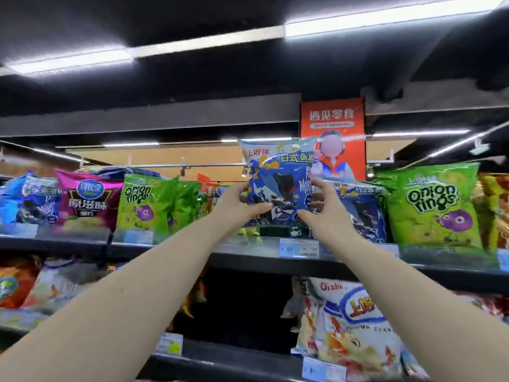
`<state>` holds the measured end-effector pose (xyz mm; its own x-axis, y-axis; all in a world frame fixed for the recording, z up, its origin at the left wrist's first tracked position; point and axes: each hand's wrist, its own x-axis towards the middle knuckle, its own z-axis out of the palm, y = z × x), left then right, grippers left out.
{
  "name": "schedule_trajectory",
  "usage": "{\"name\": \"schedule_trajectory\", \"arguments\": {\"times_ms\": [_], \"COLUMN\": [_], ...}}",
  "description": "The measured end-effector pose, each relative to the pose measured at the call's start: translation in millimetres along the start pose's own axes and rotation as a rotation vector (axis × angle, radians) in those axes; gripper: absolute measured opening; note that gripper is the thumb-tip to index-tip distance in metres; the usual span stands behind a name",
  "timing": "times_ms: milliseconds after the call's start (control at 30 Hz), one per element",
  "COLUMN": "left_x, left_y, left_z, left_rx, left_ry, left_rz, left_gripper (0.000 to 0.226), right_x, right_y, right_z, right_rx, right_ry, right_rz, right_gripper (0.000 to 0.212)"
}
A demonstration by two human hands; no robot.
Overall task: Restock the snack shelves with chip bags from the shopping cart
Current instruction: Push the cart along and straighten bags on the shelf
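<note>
Blue chip bag (278, 177): upright, held in the air between both hands; its lower edge sits just above the front of the top shelf (248, 261), its top edge reaches in front of the orange poster (333, 117); white top band with red and blue Chinese print, dark blue artwork below

Left hand (237, 205): grips the bag's lower left corner; thumb laid across the front, fingers wrapped behind the bag and hidden

Right hand (325, 213): grips the bag's lower right side; thumb on the front near the bottom, fingers curled round the right edge

Hands together: set apart by the width of the bag, both clamped on it; both forearms bare, reaching up from the bottom corners

Top shelf, right: a second blue bag (366, 213) of the same print stands just beside the right hand; next to it a green onion rings bag (432, 208); orange bags at the far edge, blurred

Top shelf, left: another green onion rings bag (143, 202), a magenta bag (85, 199), then blue bags (33, 199), all standing

Price tag (298, 248): on the shelf's front rail, below the held bag; print too blurred to read surely

Lower shelf (234, 359): a white Oishi bag (349, 326) at right; orange and white bags at left, blurred
</note>
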<state>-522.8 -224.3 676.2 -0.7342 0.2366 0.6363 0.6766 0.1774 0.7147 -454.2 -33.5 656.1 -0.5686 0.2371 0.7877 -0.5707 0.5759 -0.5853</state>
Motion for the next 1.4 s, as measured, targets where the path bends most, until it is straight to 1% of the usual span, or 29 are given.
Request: {"name": "schedule_trajectory", "arguments": {"times_ms": [67,100,133,267,300,367,433,533,600,700,767,833,933,1000,1100,1167,1300,1333,1400], "left_x": [26.9,40.4,53.5,99.8,109.6,128.2,143.2,157.8,164.6,172.7,178.1,183.5,188.2,190.5,193.6,192.6,190.7,189.2,186.5], "left_y": [-11.2,-16.3,-21.4,-41.0,-44.7,-50.0,-55.0,-66.1,-71.9,-70.3,-67.5,-68.2,-79.7,-93.3,-110.6,-113.7,-112.4,-110.3,-105.8], "left_z": [-2.7,-3.7,-4.0,2.5,5.0,9.5,14.4,23.0,26.2,25.7,26.2,30.6,42.3,50.0,58.6,59.2,56.9,56.4,55.7], "left_rx": [-0.031,-0.052,-0.059,-0.05,-0.065,-0.073,-0.077,-0.035,0.015,0.129,0.192,0.203,0.24,0.28,0.362,0.377,0.516,0.548,0.593], "left_ry": [-0.051,-0.065,-0.078,-0.144,-0.164,-0.205,-0.241,-0.273,-0.29,-0.345,-0.36,-0.365,-0.373,-0.355,-0.337,-0.345,-0.31,-0.289,-0.208], "left_rz": [-0.03,-0.05,-0.072,-0.152,-0.165,-0.196,-0.207,-0.226,-0.248,-0.3,-0.316,-0.321,-0.336,-0.334,-0.293,-0.281,-0.121,-0.104,-0.058], "left_gripper": [0.071,0.075,0.074,0.057,0.059,0.071,0.072,0.073,0.073,0.065,0.066,0.07,0.07,0.068,0.057,0.056,0.063,0.069,0.081], "right_x": [22.0,33.0,43.9,80.9,88.8,104.0,118.9,134.8,140.2,148.1,153.5,157.7,160.0,161.2,162.9,163.0,159.5,157.7,153.6], "right_y": [6.0,9.1,12.4,26.4,29.9,36.0,42.0,50.9,54.7,58.6,64.1,72.5,87.3,96.5,106.2,108.3,104.6,101.7,94.4], "right_z": [12.8,18.6,24.7,43.2,46.1,49.7,51.6,54.7,59.6,67.8,71.7,74.1,77.3,79.5,83.0,84.9,84.5,84.5,85.8], "right_rx": [-0.069,-0.095,-0.118,-0.202,-0.236,-0.298,-0.339,-0.325,-0.31,-0.299,-0.283,-0.286,-0.303,-0.326,-0.384,-0.429,-0.485,-0.49,-0.538], "right_ry": [0.014,0.016,0.016,0.003,-0.007,-0.045,-0.077,-0.084,-0.125,-0.198,-0.224,-0.236,-0.256,-0.281,-0.3,-0.309,-0.342,-0.338,-0.325], "right_rz": [0.013,0.019,0.029,0.133,0.162,0.231,0.299,0.393,0.451,0.533,0.568,0.596,0.642,0.653,0.644,0.636,0.615,0.611,0.559], "right_gripper": [0.067,0.07,0.071,0.072,0.072,0.074,0.074,0.066,0.063,0.063,0.06,0.058,0.055,0.05,0.043,0.041,0.048,0.045,0.033]}}
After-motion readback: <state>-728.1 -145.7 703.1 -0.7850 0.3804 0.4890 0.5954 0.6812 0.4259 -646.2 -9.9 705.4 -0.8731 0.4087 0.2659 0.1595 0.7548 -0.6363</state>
